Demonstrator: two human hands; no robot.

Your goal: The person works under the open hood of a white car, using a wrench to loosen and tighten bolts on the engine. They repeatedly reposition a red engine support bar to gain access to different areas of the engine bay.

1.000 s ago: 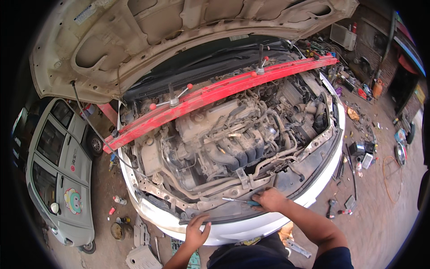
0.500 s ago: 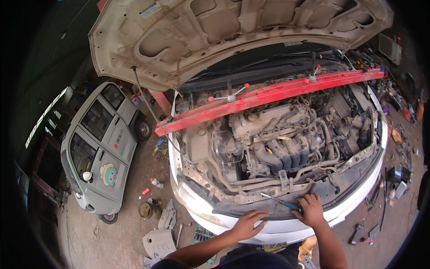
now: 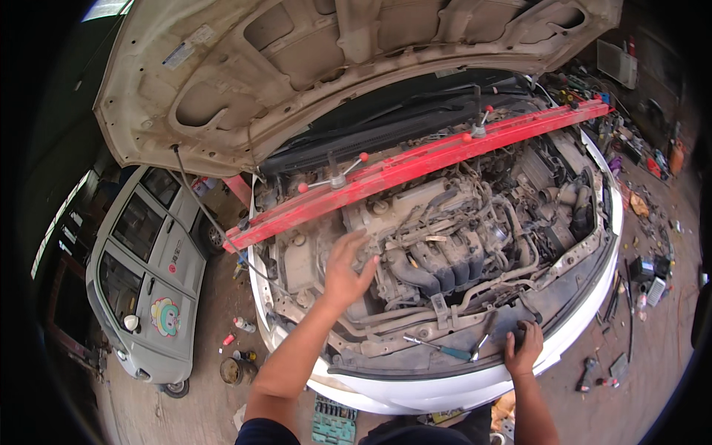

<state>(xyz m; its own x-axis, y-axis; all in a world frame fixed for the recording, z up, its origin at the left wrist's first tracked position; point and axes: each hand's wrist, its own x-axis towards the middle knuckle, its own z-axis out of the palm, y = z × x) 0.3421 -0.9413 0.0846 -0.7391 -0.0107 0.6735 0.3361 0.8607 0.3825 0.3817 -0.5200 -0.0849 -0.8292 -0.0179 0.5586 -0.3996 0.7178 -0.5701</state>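
Note:
My left hand reaches over the left side of the engine bay with its fingers spread and nothing in them. It hovers near the engine; whether a fingertip touches a part I cannot tell. My right hand rests on the dark front panel, thumb apart from loosely bent fingers, with no object seen in it. To its left, a hand tool with a teal handle and a thin metal shaft lies on the panel. A short shiny metal piece lies by the handle's end, its kind unclear.
A red support beam crosses the bay under the raised hood. The hood's prop rod slants down on the left. Beside the white car stands a small grey car. A teal socket case and scattered tools lie on the floor.
My left hand has moved from the front edge up over the engine's left side. The right hand has shifted away from the teal-handled tool, which stays on the panel. The view has turned.

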